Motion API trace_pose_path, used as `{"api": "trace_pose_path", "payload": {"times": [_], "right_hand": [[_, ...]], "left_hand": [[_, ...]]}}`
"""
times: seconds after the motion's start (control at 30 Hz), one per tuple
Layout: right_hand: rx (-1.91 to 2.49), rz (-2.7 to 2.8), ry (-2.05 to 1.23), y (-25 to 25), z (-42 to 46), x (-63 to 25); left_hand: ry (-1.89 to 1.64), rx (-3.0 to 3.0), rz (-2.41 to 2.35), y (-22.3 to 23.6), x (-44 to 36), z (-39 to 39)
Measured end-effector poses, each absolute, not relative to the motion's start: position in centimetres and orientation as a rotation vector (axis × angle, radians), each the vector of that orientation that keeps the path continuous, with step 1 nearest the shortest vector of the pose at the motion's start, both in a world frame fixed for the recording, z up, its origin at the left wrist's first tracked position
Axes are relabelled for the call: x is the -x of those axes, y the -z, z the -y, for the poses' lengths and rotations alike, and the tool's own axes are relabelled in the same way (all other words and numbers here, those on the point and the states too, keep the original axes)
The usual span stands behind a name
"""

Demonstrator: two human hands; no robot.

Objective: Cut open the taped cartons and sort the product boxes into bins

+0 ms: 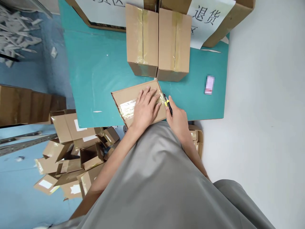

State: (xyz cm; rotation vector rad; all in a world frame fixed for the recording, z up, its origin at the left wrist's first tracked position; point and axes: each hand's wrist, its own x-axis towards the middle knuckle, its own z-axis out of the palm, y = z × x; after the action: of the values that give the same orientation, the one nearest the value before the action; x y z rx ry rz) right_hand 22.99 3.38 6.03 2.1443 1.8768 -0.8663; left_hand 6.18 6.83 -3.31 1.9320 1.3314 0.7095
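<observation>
Your teal tabletop (95, 70) stands between a blue floor (14, 181) scattered with opened cardboard boxes (69, 159) on the left and a pale wall (262, 95) on the right. Your left hand (145, 109) lies palm down, open with its fingers slightly spread, on the taped flat carton (131, 95), which sits askew near the table's front edge, just in front of two upright taped boxes. Your right hand (176, 117) is closed around a black-and-yellow utility knife (169, 105), its tip at the carton's right edge.
</observation>
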Motion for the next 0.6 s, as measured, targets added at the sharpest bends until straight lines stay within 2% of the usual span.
{"api": "trace_pose_path", "payload": {"times": [0.6], "right_hand": [[-1.928, -1.716, 0.794, -8.8, -7.5, -19.9]], "left_hand": [[-0.758, -1.858, -1.355, 3.4, -6.6, -6.5]]}}
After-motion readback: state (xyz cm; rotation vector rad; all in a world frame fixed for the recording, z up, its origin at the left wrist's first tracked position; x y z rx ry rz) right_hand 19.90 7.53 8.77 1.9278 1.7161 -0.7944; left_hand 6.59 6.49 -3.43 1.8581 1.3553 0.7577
